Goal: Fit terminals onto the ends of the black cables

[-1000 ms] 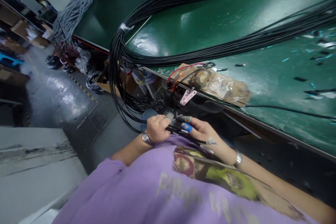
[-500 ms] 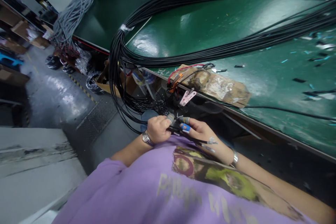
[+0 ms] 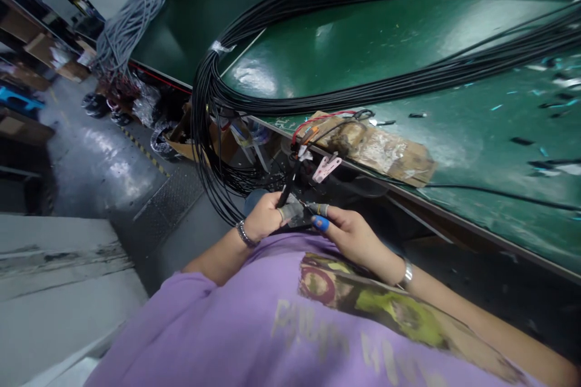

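Observation:
My left hand [image 3: 264, 217] is closed round a black cable [image 3: 285, 188], a short dark length of which sticks up past the thumb. Grey tape wraps its thumb tip. Just to the right, my right hand [image 3: 351, 231] pinches with taped fingers, one tip blue and one grey. Between its fingertips seems to be the thin cable end, too small to make out clearly. Both hands are close together in front of the purple shirt [image 3: 254, 308]. A thick bundle of black cables [image 3: 204, 87] bends over the table edge and hangs down beside my left hand.
The green table [image 3: 363, 36] carries the long cable loop and black and blue scraps. At its edge lie a taped cardboard piece [image 3: 385, 154] and a pink clip [image 3: 327, 168]. Grey cables [image 3: 131, 24] hang at the far left. A cardboard box [image 3: 186, 139] stands below.
My left hand has turned and shifted slightly left, and a dark length now points up from it. The cable ends that lay across my right wrist are no longer seen there.

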Motion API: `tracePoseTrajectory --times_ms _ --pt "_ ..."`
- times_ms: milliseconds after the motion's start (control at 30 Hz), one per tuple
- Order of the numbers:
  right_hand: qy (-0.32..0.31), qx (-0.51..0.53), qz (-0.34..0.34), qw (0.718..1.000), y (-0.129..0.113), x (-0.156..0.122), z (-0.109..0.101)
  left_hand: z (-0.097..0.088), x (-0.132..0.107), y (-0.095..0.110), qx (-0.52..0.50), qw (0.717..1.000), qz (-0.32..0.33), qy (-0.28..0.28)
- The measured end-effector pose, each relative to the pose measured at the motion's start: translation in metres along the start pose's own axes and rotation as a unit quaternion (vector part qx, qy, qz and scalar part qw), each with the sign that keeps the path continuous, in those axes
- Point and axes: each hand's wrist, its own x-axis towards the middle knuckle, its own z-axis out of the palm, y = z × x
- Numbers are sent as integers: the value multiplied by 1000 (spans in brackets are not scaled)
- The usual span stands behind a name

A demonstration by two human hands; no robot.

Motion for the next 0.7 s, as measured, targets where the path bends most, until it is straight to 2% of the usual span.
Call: tracePoseTrajectory --times_ms 200,300,433,500,600,700 --pt "1 -45 -28 999 2 -2 1 -3 1 -2 -148 978 -141 -41" --pt "12 -74 -43 996 3 -3 1 -4 1 -1 -188 963 -184 -58" --pt "14 -56 -46 997 5 -3 -2 -3 0 -2 -194 965 -171 -50" --pt "40 -41 -33 998 6 -3 -4 -1 0 -3 -179 972 -150 -40" --pt "96 -37 -34 994 6 -2 -7 1 -2 -6 -130 984 -113 -40" --pt "83 -44 -46 995 4 1 -7 4 -5 -8 -55 994 -92 -34"
